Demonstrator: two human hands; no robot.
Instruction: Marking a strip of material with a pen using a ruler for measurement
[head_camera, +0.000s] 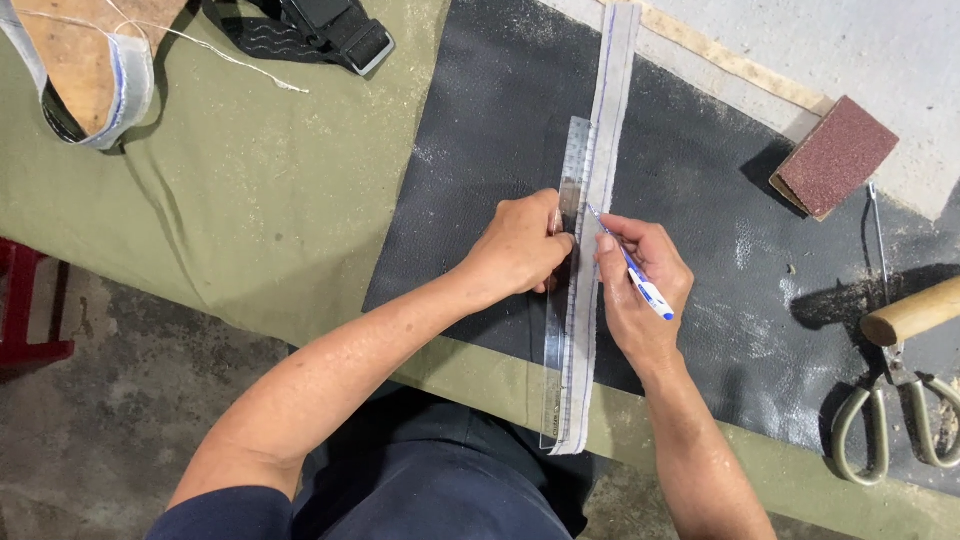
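A long grey strip (612, 100) of material lies lengthwise on a black leather sheet (500, 130). A clear plastic ruler (576, 150) rests along the strip's left edge. My left hand (520, 245) presses down on the ruler near its middle. My right hand (640, 290) holds a blue and white pen (640, 280) with its tip on the strip, right beside the ruler's edge. A faint blue line runs along the strip above the pen tip.
An olive cloth (250, 190) covers the bench. A reddish sanding block (835, 157) sits at upper right. A wooden handle (915, 312) and scissors (885, 420) lie at right. A shoe sole (85, 60) and black buckle strap (330, 30) are at top left.
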